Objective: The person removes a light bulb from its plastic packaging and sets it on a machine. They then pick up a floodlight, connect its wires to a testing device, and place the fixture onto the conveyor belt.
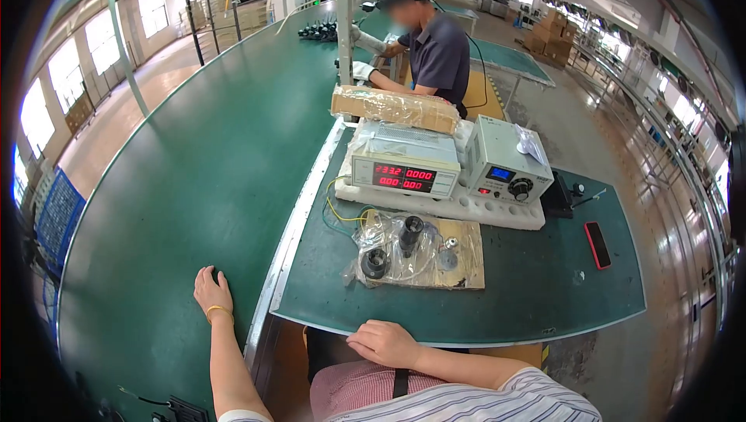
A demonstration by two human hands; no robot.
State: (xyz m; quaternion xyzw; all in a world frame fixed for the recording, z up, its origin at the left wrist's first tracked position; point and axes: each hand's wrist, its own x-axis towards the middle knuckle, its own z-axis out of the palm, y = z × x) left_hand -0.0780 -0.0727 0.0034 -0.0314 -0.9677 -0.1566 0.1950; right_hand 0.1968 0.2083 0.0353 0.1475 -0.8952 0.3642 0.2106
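My left hand [212, 290] lies on the green belt surface [179, 189], palm down, fingers a little apart, with nothing in it. At the near edge of the green side table [326, 298] rests my right hand [385, 343], its fingers curled; whether anything is under them is hidden. Beyond it, a board [466, 255] partly covered in clear plastic bears two black sockets [374, 263] [411, 234]. Behind the board, a meter [406, 176] with red digits stands on white foam, beside a grey box with a dial [509, 165].
A taped cardboard box [395, 109] lies on top of the meter. A red-edged phone [597, 245] is at the right of the side table. Beyond, a co-worker [439, 49] in a cap and gloves works near black parts [318, 31]. A metal post [344, 26] rises between.
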